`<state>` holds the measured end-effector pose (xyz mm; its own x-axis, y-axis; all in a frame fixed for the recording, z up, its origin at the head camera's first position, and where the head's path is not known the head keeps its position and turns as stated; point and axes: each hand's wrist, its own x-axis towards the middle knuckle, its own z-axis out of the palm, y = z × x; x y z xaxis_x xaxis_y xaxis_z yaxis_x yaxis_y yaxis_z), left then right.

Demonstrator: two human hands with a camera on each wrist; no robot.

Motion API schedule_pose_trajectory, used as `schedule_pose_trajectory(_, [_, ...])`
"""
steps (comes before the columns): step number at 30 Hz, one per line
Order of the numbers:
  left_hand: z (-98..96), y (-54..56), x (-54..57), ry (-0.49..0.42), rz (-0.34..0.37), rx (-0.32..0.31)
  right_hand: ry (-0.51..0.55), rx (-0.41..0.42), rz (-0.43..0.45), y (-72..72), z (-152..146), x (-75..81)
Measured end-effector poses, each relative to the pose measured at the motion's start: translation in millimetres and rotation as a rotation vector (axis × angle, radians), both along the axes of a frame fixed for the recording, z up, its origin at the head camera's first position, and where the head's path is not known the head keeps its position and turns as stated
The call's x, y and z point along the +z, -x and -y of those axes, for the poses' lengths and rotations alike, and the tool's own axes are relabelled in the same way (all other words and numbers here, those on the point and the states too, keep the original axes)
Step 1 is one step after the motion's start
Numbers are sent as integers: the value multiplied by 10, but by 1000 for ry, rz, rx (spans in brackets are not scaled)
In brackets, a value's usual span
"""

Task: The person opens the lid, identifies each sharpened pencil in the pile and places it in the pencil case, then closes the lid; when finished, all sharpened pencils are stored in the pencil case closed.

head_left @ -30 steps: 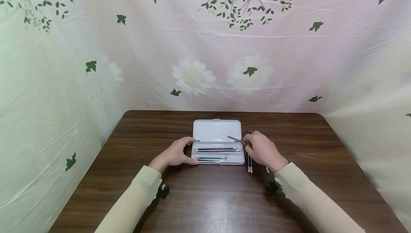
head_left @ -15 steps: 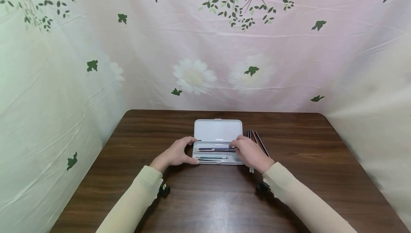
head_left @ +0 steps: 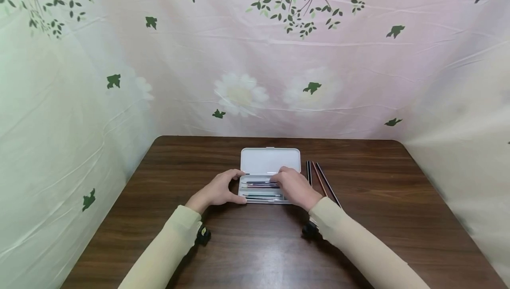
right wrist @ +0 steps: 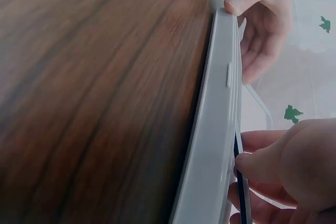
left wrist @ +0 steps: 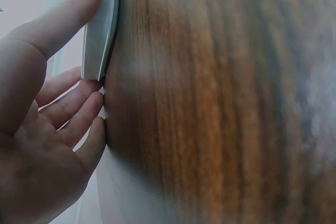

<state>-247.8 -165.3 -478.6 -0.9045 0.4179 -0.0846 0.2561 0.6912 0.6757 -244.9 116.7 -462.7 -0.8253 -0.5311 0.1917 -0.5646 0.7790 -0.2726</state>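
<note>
A white pencil case [head_left: 270, 160] lies on the table with its lid folded back. In its rear compartment are dark pencils [head_left: 255, 186], and a green pencil [head_left: 259, 196] lies in the front one. My left hand [head_left: 217, 189] holds the case's left end, thumb at the front corner and fingers round the side. Over the right half of the case, my right hand [head_left: 296, 187] pinches a dark pencil [right wrist: 243, 198] between thumb and fingers, low at the rear compartment. The palm side of that hand is hidden in the head view.
Right of the case, several pencils [head_left: 321, 178] lie on the dark wooden table [head_left: 255, 244], partly covered by the right sleeve. A printed cloth [head_left: 255, 59] hangs behind the table and along both sides.
My right hand has carried the dark pencil leftward from beside the case to over its rear compartment, uncovering the pencils on the table. The left hand stays on the case.
</note>
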Motion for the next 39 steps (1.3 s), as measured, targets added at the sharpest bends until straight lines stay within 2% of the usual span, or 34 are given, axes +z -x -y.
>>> schedule_pose_trajectory(8, [-4,-2,8,7,9,1,-3,2,43,39,145,-18])
schedule_pose_trajectory(16, [-2,-18,22,8,13,8,26,23,71,65,179,-42])
schedule_pose_trajectory(20, [-6,-22,30,1,14,8,43,25,58,68,155,-35])
schedule_pose_trajectory(26, [-15,-21,30,-3,4,2,133,-28,-20,89,-87,22])
schedule_pose_trajectory(31, [-16,-14,15,5,-4,1,221,-119,-18,133,-448,36])
schedule_pose_trajectory(35, [-17,-15,13,9,-5,1,225,-188,-16,146,-649,4])
schedule_pose_trajectory(39, [-23,-13,3,11,-6,2,184,-212,14,138,-735,-26])
